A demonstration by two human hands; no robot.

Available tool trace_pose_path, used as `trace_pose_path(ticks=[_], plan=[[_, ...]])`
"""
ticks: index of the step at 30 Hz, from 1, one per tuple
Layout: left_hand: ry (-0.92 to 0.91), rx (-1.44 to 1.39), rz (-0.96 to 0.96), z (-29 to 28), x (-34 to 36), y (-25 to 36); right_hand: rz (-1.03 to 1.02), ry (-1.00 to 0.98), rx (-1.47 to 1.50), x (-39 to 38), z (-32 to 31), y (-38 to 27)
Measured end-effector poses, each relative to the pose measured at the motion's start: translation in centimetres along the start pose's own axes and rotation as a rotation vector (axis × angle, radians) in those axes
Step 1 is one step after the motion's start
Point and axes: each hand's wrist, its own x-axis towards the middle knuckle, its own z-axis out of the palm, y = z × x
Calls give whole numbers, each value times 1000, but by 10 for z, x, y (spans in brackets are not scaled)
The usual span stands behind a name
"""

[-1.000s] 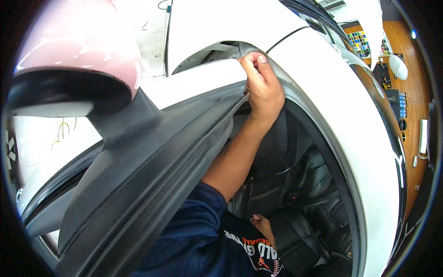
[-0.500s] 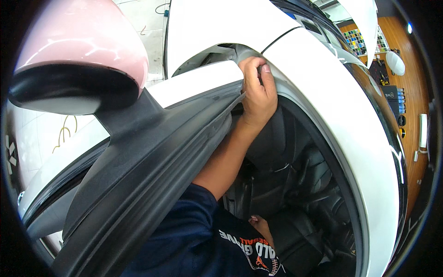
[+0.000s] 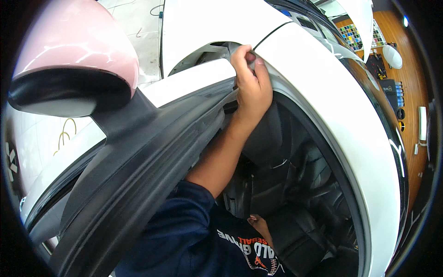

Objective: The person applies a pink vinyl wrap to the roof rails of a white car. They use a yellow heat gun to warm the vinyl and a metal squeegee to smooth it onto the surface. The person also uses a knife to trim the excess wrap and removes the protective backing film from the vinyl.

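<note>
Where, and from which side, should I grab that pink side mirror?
Probably by cupping the pink side mirror around its rounded shell, coming from the domed side: that surface is smooth and exposed, while the dark stalk joins at the lower right.

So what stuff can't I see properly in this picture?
All in the head view:
Anything inside the left hand: hidden by its own curl.
Anything inside the right hand: too small and curled.
Pink side mirror: top cut off by the upper edge.
Multicoloured grid panel: squares too small.
</note>
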Motion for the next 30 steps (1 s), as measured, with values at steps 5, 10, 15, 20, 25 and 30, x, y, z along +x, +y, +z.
trace_pose_path(ticks=[5, 10, 15, 20, 25, 30], plan=[[-20, 85, 27, 2, 11, -2, -39, -3, 31, -1, 13, 19], [-11, -49, 40, 0, 7, -3, -92, 12, 2, 1, 19, 28], [-75, 9, 78, -3, 12, -4, -112, 1, 45, 6, 20, 40], [-78, 16, -28, -8, 6, 8, -76, -1, 35, -2, 1, 11], [28, -56, -5, 3, 5, -1, 9, -38, 61, 4, 0, 5], [-8, 49, 48, 0, 5, -6, -33, -45, 55, 2, 14, 19]])
